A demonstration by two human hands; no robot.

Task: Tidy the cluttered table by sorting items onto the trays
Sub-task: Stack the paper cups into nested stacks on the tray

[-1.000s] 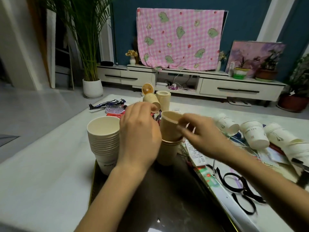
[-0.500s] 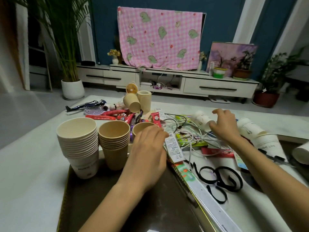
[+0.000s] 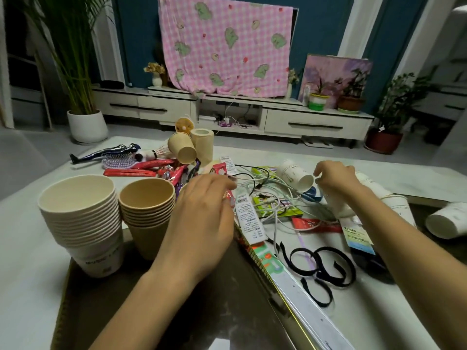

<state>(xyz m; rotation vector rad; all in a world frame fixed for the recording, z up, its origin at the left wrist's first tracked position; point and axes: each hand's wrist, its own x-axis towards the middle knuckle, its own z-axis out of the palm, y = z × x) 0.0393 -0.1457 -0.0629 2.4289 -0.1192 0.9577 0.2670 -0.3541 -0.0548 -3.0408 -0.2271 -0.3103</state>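
The white cup [image 3: 294, 176] lies on its side among cables [image 3: 262, 195] on the worktop [image 3: 30, 248], at 2 o'clock from the tray [image 3: 227, 311]. The right hand [image 3: 336, 179] hovers just beside its mouth, fingers loosely curved, pinching nothing. Grip the rim clear of the cables, then nest the cup on the white stack [image 3: 80, 213] at 9 o'clock. The left hand [image 3: 202, 221] lies palm down. Whether it holds anything underneath cannot be determined.

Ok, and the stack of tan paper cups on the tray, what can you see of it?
The stack of tan paper cups is several nested cups of plain brown paper, upright, mouths up, the top one empty. It stands at the far end of the dark tray, close beside the taller stack of white paper cups; whether they touch is unclear. The left hand hides its lower right side.
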